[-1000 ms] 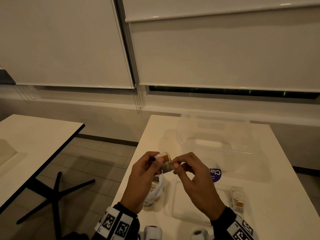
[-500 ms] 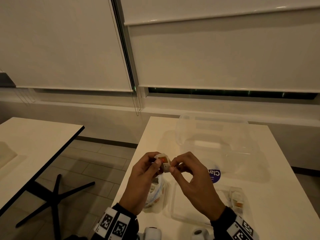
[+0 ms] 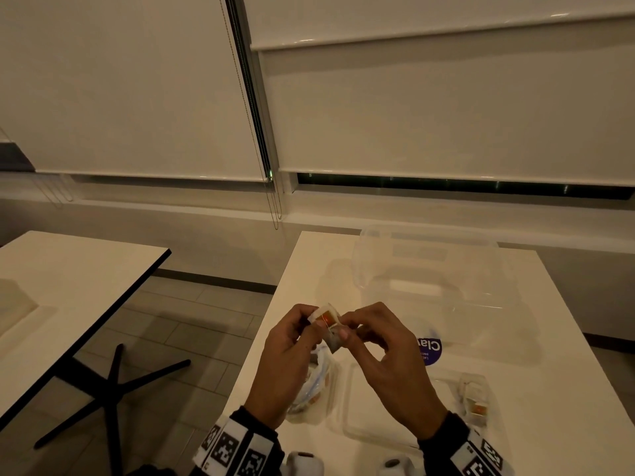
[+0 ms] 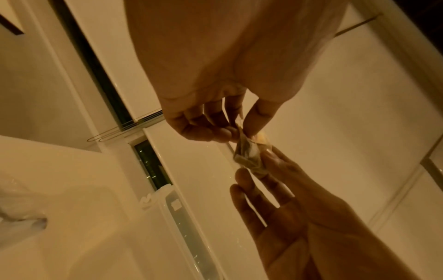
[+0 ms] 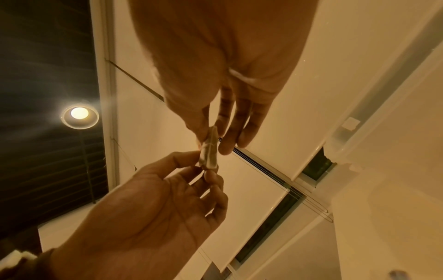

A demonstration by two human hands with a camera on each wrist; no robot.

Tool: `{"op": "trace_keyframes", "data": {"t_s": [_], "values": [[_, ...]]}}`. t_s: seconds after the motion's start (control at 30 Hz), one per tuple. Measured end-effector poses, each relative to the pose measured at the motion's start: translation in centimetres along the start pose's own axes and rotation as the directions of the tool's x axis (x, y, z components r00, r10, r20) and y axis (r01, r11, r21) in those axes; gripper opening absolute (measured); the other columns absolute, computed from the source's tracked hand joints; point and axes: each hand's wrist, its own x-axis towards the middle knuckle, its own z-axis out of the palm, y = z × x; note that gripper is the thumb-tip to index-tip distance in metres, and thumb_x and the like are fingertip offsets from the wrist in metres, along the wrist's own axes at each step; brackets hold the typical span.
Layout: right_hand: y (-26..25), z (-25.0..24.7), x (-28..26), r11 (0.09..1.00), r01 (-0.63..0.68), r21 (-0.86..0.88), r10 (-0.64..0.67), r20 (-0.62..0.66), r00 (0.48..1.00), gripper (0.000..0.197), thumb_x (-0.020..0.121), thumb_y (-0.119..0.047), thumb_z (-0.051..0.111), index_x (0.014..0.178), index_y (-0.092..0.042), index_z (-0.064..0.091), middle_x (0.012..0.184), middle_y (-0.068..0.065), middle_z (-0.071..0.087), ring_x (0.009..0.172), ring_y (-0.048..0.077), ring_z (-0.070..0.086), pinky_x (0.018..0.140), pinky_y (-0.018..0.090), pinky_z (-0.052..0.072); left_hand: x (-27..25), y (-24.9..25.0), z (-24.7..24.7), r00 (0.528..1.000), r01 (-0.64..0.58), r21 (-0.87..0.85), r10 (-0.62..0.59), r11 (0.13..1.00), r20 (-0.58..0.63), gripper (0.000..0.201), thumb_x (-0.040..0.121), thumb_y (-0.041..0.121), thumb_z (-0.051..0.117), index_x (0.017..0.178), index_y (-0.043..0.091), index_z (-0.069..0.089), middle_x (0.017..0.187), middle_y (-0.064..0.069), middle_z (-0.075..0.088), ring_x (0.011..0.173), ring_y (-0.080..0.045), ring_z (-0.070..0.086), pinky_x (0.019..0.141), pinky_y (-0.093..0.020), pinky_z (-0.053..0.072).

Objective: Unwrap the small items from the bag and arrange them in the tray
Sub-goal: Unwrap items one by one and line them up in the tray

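Both hands hold one small wrapped item (image 3: 327, 319) in the air above the table's near edge; it shows an orange centre inside a clear, crinkled wrapper. My left hand (image 3: 313, 320) pinches its left end between thumb and fingers. My right hand (image 3: 343, 330) pinches the wrapper on the right side. In the left wrist view the wrapper (image 4: 250, 158) is stretched between the two hands, and in the right wrist view the item (image 5: 209, 151) is seen edge-on. A crumpled plastic bag (image 3: 318, 383) lies under my left hand. The clear shallow tray (image 3: 364, 431) sits under my right hand.
A small orange item in clear wrapping (image 3: 477, 405) lies at the tray's right side. A large clear plastic box (image 3: 429, 269) with a purple label (image 3: 429, 348) stands behind on the white table (image 3: 536, 372). A second table (image 3: 68, 280) stands to the left across a gap of floor.
Both hands have stayed in nearly the same place. The fingers have shifted slightly on the wrapper, and the item has turned a little between them.
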Motion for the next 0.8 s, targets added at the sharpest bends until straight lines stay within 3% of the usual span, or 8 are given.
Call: {"op": "trace_keyframes", "data": {"t_s": [0.1, 0.2, 0.33, 0.47, 0.67, 0.8], "values": [[0.4, 0.3, -0.1, 0.997, -0.071, 0.012, 0.071, 0.017, 0.997, 0.011, 0.088, -0.033, 0.067, 0.092, -0.022, 0.067, 0.093, -0.012, 0.061, 0.087, 0.015, 0.065, 0.076, 0.02, 0.056, 0.0, 0.3, -0.2, 1.0, 0.003, -0.065, -0.001, 0.998, 0.019, 0.015, 0.099, 0.03, 0.056, 0.094, 0.02, 0.066, 0.094, -0.007, 0.07, 0.095, -0.029, 0.069, 0.089, -0.042, 0.058], [0.6, 0.4, 0.1, 0.994, -0.095, 0.058, 0.094, 0.026, 0.995, 0.006, 0.09, -0.025, 0.068, 0.089, -0.02, 0.065, 0.091, -0.009, 0.061, 0.084, 0.018, 0.067, 0.075, 0.02, 0.055, -0.1, 0.4, -0.1, 0.999, 0.002, -0.045, 0.0, 0.999, 0.044, 0.016, 0.093, 0.038, 0.056, 0.093, 0.026, 0.066, 0.094, -0.004, 0.071, 0.096, -0.028, 0.069, 0.091, -0.043, 0.058], [0.5, 0.3, 0.1, 0.993, -0.085, 0.081, 0.081, 0.05, 0.995, 0.002, 0.093, -0.022, 0.064, 0.093, -0.02, 0.066, 0.092, -0.009, 0.061, 0.083, 0.019, 0.068, 0.075, 0.02, 0.054, 0.0, 0.1, -0.5, 0.996, -0.076, 0.121, 0.071, 0.99, 0.048, 0.021, 0.095, 0.05, 0.058, 0.094, 0.031, 0.067, 0.091, 0.005, 0.071, 0.09, -0.016, 0.068, 0.079, -0.027, 0.058], [0.7, 0.1, 0.2, 0.981, -0.124, 0.148, 0.113, 0.08, 0.99, 0.005, 0.093, -0.02, 0.065, 0.095, -0.017, 0.067, 0.092, -0.004, 0.064, 0.084, 0.023, 0.069, 0.077, 0.031, 0.057, 0.7, 0.9, -1.0, 0.996, -0.081, 0.171, 0.071, 0.982, 0.059, 0.016, 0.098, 0.033, 0.058, 0.099, 0.024, 0.071, 0.091, 0.007, 0.072, 0.089, -0.009, 0.067, 0.075, -0.019, 0.054], [0.5, -0.4, 0.5, 0.978, -0.137, 0.157, 0.118, 0.126, 0.985, 0.007, 0.092, -0.015, 0.066, 0.086, -0.016, 0.07, 0.092, -0.006, 0.056, 0.088, 0.015, 0.061, 0.078, 0.018, 0.049, 1.9, 2.2, -1.9, 0.983, -0.061, 0.099, 0.043, 0.993, 0.179, 0.031, 0.084, 0.053, 0.063, 0.097, 0.027, 0.076, 0.091, 0.0, 0.074, 0.089, -0.02, 0.069, 0.082, -0.032, 0.057], [0.5, -0.6, 0.8, 0.962, -0.16, 0.221, 0.142, 0.094, 0.985, 0.012, 0.091, -0.028, 0.068, 0.096, -0.018, 0.073, 0.102, -0.004, 0.057, 0.093, 0.021, 0.065, 0.08, 0.023, 0.052, 2.4, 3.1, -1.6, 0.982, -0.01, -0.022, 0.014, 1.0, 0.19, 0.025, 0.089, 0.031, 0.067, 0.102, 0.012, 0.077, 0.094, -0.01, 0.076, 0.091, -0.03, 0.072, 0.083, -0.037, 0.06]]}}
